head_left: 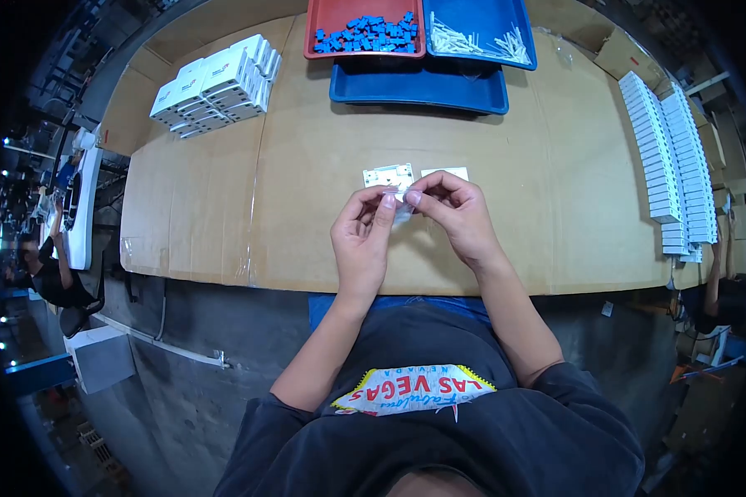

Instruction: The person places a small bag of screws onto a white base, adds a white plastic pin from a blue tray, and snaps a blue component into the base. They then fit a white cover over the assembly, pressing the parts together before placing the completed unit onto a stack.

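Observation:
My left hand (363, 236) and my right hand (462, 217) meet above the middle of the table. Both are closed, thumb against fingers, pinching a small whitish, partly see-through piece (402, 196) between them. Its exact kind cannot be made out, since the fingertips cover much of it. Just beyond my left fingertips lies a white plastic housing part (387, 175) with small holes and raised edges. A second white part (449, 173) lies to its right, partly hidden behind my right hand.
At the back stand a red tray (308, 41) of blue pieces, a blue tray (532, 50) of white sticks and a lower blue tray (419, 106). White boxed units (215, 87) are stacked at the left, rows of white units (667, 157) at the right. A person (58, 277) sits far left.

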Demonstrator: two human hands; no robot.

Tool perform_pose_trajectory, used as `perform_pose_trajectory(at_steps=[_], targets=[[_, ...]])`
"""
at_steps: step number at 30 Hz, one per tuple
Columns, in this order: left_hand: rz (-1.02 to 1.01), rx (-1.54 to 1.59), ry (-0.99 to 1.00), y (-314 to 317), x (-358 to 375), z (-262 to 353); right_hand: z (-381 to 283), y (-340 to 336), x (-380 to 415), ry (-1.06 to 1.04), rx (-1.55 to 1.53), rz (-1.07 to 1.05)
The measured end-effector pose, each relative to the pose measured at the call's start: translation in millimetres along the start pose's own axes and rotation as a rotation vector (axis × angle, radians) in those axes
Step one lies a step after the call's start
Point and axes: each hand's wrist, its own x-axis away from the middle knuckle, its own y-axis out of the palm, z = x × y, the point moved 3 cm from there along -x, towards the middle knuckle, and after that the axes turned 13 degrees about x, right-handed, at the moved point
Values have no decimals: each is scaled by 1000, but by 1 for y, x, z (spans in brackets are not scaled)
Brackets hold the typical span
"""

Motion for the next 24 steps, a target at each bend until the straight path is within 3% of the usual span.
perform_pose_trajectory(at_steps=[15, 24], targets=[[51, 5, 17, -5, -1, -4, 13, 7, 2, -48, -107, 73], [26, 40, 3, -3, 4, -4, 14, 7, 2, -77, -164, -24]])
